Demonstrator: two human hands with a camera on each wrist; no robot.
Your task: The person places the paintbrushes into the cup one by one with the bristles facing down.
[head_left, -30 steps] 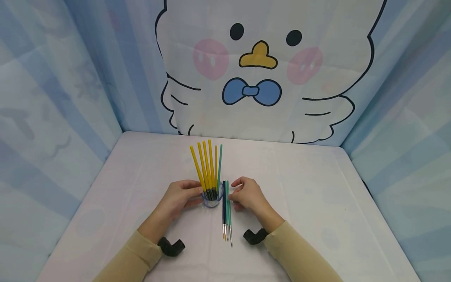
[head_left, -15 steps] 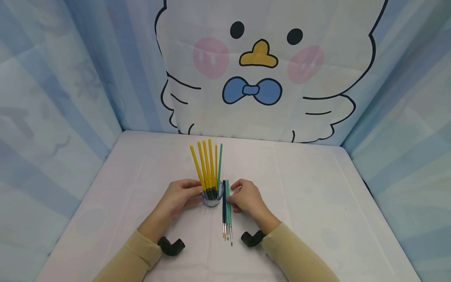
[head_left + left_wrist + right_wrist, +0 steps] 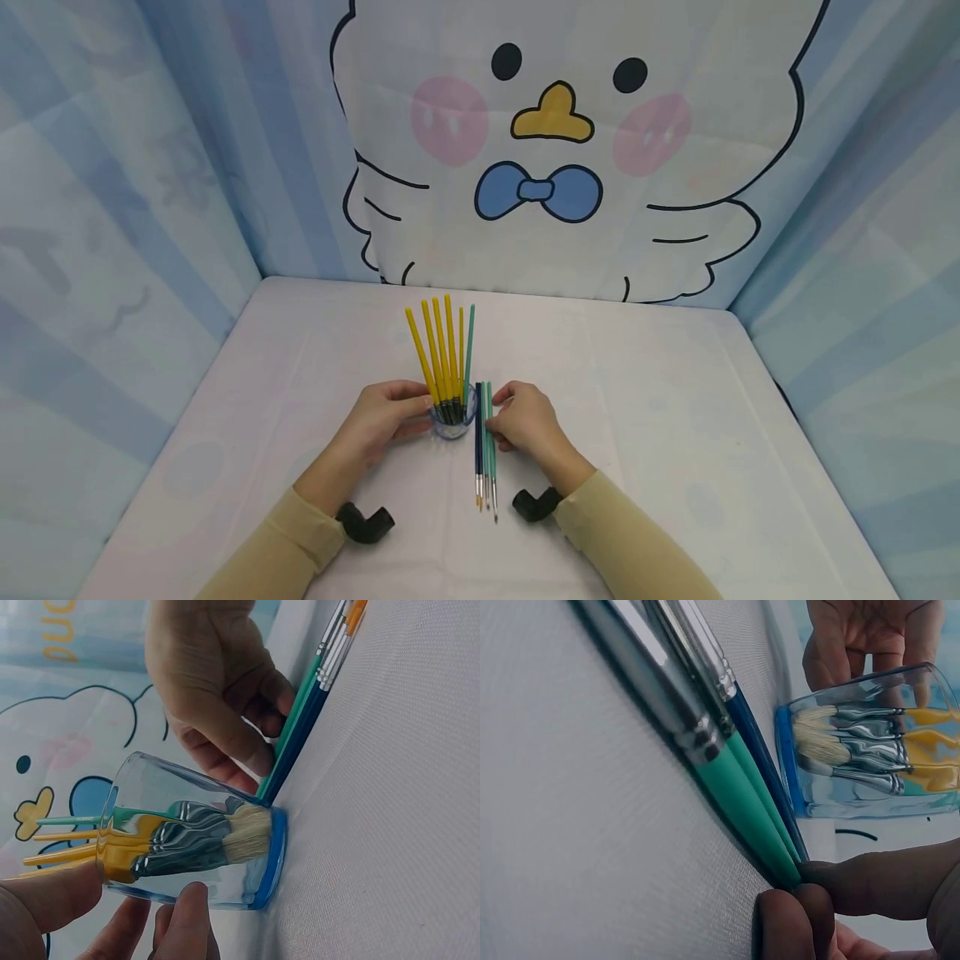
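Currently, left hand (image 3: 390, 417): thumb and fingers curled about the near side of the clear cup (image 3: 172, 780), gripping it.
Right hand (image 3: 528, 421): thumb and fingertip pinched at the outer green paintbrush (image 3: 745, 811); I cannot tell whether it has left the bench (image 3: 645, 433).
Clear cup: upright between the hands, against the left one, carrying five yellow-handled paintbrushes (image 3: 442, 354) and one green-handled paintbrush (image 3: 469, 350), bristles down.
Loose row: just left of the right hand's fingertips, the inner green paintbrush (image 3: 760, 787) and the dark blue paintbrushes (image 3: 479, 433) lie beside the pinched one, ferrules toward the person.
Cup's balance: the long handles probably make it top-heavy; a knock from the right hand, or a slack left grip, could tip it.
Pinched handle: it is slim and close to its neighbour, so a loose pinch could let it roll, or drag the inner one along.
Since a second ago: the right fingertips have closed in, and the outer green handle stands slightly farther from the row; the left hand looks unchanged.
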